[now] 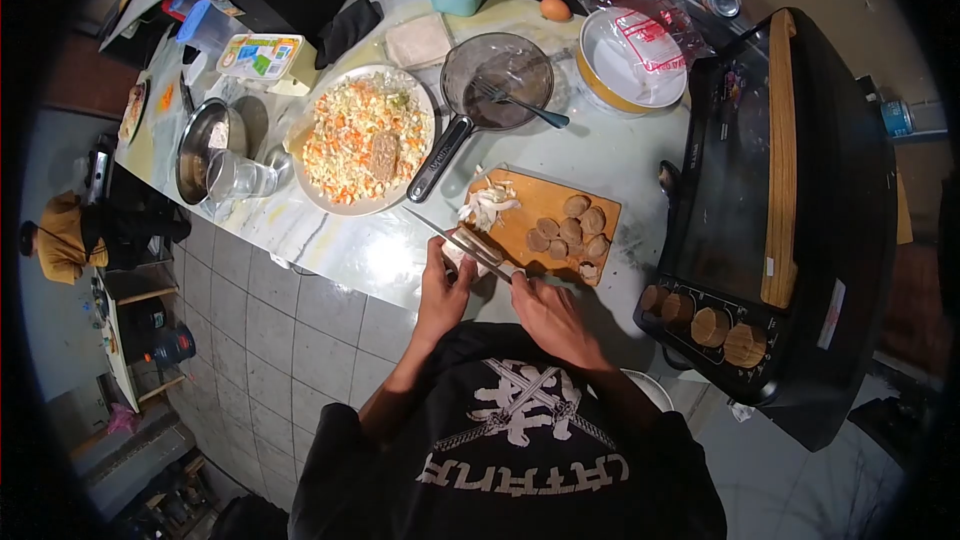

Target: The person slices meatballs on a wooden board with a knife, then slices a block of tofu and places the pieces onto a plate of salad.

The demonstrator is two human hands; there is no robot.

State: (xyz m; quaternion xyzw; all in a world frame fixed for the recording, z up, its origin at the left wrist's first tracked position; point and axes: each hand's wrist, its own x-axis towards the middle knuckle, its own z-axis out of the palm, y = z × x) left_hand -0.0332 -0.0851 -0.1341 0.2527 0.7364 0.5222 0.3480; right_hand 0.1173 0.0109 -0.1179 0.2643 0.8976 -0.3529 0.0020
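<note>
A knife (462, 241) is gripped in the right hand (545, 312), its blade laid across a pale piece of food (462, 258) at the near left corner of the cutting board (545, 208). That piece is pinned under the left hand (443, 285) and largely hidden by it, so its kind cannot be determined. Brown round slices (570, 232) are seen toward the board's right edge, pale scraps (488, 208) at its left edge.

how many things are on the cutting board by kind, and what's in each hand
brown round slices on the cutting board: 8
pale shreds pile: 1
knife, in the right hand: 1
pale piece under the left hand: 1
total: 11
</note>
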